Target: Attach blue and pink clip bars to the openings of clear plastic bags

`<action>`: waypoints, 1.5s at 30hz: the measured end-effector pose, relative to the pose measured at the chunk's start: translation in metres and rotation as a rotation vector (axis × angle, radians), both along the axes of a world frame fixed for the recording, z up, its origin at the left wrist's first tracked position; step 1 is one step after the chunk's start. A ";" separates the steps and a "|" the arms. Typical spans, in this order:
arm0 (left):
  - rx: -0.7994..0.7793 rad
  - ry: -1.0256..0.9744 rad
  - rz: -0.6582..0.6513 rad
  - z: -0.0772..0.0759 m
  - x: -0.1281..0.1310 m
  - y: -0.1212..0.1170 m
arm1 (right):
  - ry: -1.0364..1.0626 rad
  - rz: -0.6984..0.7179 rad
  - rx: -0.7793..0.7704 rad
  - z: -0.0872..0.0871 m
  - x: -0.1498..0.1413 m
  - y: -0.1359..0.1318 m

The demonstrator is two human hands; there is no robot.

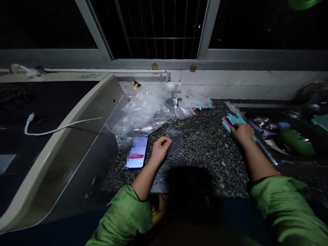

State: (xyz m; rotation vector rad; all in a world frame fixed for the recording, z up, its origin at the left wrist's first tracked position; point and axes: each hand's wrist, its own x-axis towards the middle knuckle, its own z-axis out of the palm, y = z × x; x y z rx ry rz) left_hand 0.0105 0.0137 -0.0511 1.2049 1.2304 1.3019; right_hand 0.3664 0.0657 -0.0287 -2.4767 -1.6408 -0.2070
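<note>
My left hand (161, 147) is closed in a pinch at the left edge of a small clear plastic bag (175, 141), which lies flat on the speckled dark counter. Over on the right, my right hand (242, 132) reaches down onto a loose pile of thin light-blue and pink strips (234, 119) beside the sink. Its fingers are drawn together on the strips and hide part of the pile. How many strips they grip does not show. A lit phone (137, 152) rests to the left of my left hand.
Crumpled clear plastic bags (146, 109) lie against the wall. More bagged blue and pink strips (202, 102) are to their right. A white cable (66, 124) crosses the raised beige-edged unit (84, 99). The sink (269, 112) holds bowls and a green item (294, 141).
</note>
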 end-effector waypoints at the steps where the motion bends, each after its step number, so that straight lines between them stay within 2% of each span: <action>1: -0.001 -0.004 0.002 0.000 0.000 0.000 | -0.008 0.022 0.010 -0.001 -0.001 0.000; 7: 0.005 -0.029 -0.005 0.000 0.001 0.000 | 0.021 0.050 0.041 -0.009 0.005 0.006; 14: -0.027 -0.132 -0.142 0.000 0.004 -0.002 | -0.013 0.112 0.102 -0.009 0.002 0.007; 19: -0.091 -0.219 -0.114 -0.002 0.007 0.000 | -0.034 0.211 0.223 -0.012 -0.011 0.008; 23: -0.115 -0.223 -0.064 -0.002 0.008 0.001 | -0.023 0.331 0.289 -0.013 -0.031 0.005; 31: -0.221 -0.205 -0.097 -0.002 0.009 0.001 | 0.060 0.598 0.311 -0.010 -0.087 -0.011; 36: -0.208 -0.185 -0.095 -0.004 0.009 0.002 | 0.167 0.744 0.333 -0.009 -0.117 -0.023; 45: -0.168 -0.170 -0.129 0.000 0.011 0.000 | 0.401 0.903 0.413 -0.002 -0.160 -0.037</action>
